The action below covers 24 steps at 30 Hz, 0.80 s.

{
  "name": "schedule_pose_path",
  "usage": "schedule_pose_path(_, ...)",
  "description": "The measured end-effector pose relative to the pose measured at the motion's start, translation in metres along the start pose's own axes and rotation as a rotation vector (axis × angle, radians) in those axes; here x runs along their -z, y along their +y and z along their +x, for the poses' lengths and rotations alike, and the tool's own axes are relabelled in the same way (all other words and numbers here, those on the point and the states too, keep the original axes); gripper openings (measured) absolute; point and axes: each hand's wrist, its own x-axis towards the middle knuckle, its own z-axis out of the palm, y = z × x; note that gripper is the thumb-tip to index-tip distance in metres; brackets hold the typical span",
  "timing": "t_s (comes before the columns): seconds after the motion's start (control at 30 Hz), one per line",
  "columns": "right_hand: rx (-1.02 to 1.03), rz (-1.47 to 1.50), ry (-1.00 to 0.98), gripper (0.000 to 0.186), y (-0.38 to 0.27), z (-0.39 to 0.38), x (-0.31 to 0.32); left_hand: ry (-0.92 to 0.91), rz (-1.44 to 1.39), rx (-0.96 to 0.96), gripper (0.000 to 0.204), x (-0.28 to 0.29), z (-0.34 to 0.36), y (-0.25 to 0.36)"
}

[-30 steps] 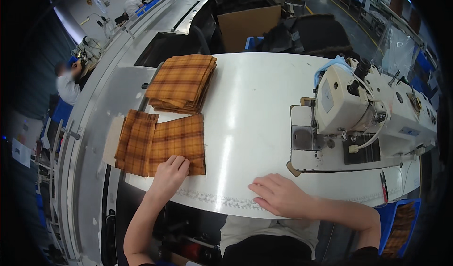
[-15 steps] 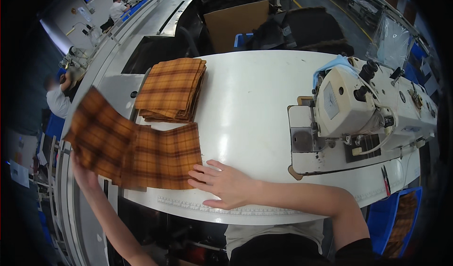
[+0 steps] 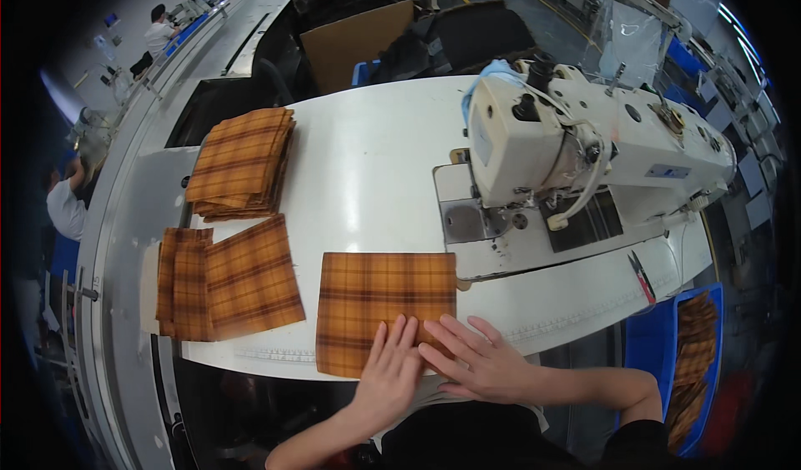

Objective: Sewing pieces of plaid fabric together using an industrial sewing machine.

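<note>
A square plaid fabric piece, orange-brown with dark stripes, lies flat at the front edge of the white table, left of the sewing machine. On its lower edge rests my left hand, fingers stretched out and pointing away from me. My right hand lies close beside it with fingers spread over the fabric's lower right corner, hiding that corner. Further left, more plaid pieces lie loosely overlapped near the table's edge. Behind them sits a thick stack of the same plaid fabric.
The white sewing machine stands to the right. Red-handled thread snips lie near the front edge, along a printed ruler strip. A blue bin with plaid pieces stands below right. Cardboard and dark material are beyond; people sit far left.
One plaid piece now lies in front of me, separate from the overlapped pieces at left. My left hand has let go of the fabric there and moved right, beside my right hand. The view has shifted right.
</note>
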Motion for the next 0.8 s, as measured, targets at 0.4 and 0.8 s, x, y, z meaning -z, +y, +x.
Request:
schedule_pose_path(0.4, -0.102, 0.303, 0.193, 0.05, 0.032, -0.038, 0.013, -0.216, -0.088, 0.15, 0.039, 0.055, -0.017, -0.029)
schedule_pose_path(0.8, -0.353, 0.155, 0.325, 0.029, 0.037, -0.009, 0.005, -0.336, 0.088, 0.52, 0.027, 0.051, 0.049, -0.043)
